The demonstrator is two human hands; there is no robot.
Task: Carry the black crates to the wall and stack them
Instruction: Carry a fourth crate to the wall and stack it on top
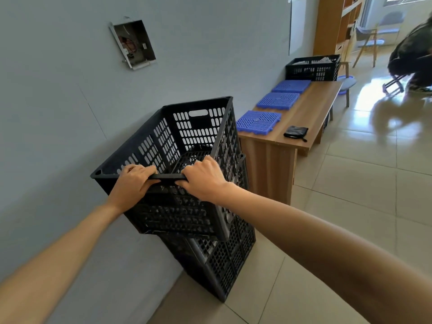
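An empty black slotted crate (177,136) sits on top of another black crate (224,260), both against the pale wall (58,113). The upper one is skewed relative to the lower one and overhangs it on the near side. My left hand (133,183) and my right hand (203,178) both grip the near rim of the upper crate, fingers curled over the edge. A third black crate (313,69) with something pale inside stands at the far end of a low wooden bench (308,113).
Three blue grid tiles (258,122) and a small black pouch (295,133) lie on the bench. An open wall box (133,43) is above the stack. A crouching person (413,54), a chair and wooden shelving are at the far right. Tiled floor (362,195) extends to the right.
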